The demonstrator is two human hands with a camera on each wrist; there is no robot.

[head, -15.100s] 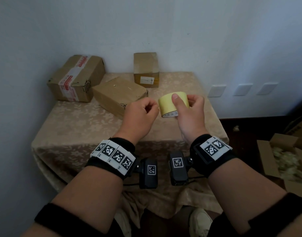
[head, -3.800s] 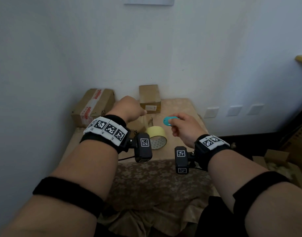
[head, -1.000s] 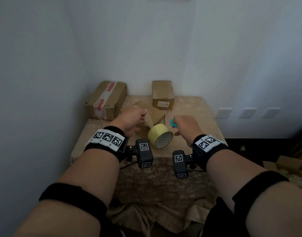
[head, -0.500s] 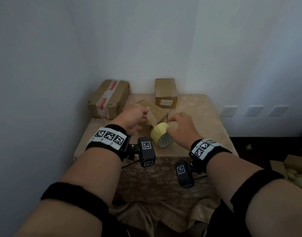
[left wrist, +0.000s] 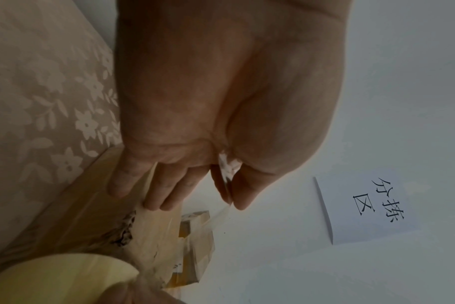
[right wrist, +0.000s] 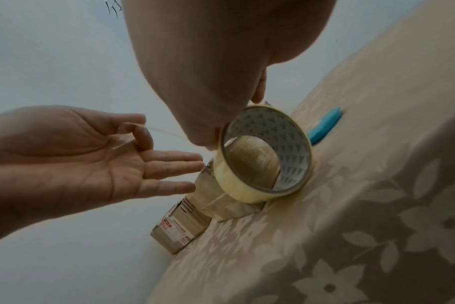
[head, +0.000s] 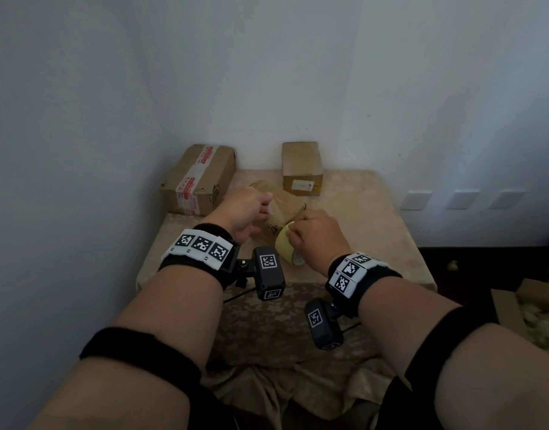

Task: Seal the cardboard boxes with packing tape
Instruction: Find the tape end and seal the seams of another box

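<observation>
Left hand (right wrist: 73,162) up near the middle box (head: 282,209), my thumb and forefinger pinching the free end of the tape (left wrist: 225,209) while the other fingers (right wrist: 174,162) stretch straight toward the cardboard. Right hand (head: 313,234) sits on top of the tape roll (right wrist: 262,156), fingers curled over its rim, holding it on edge on the worktop (head: 360,225) just beside that box. Clear strip runs taut between roll and pinch. Blue cutter (right wrist: 325,127) lies on the cloth behind the roll. Two more boxes wait at the wall: the red-taped one (head: 198,178) far left, a small one (head: 301,167) behind.
</observation>
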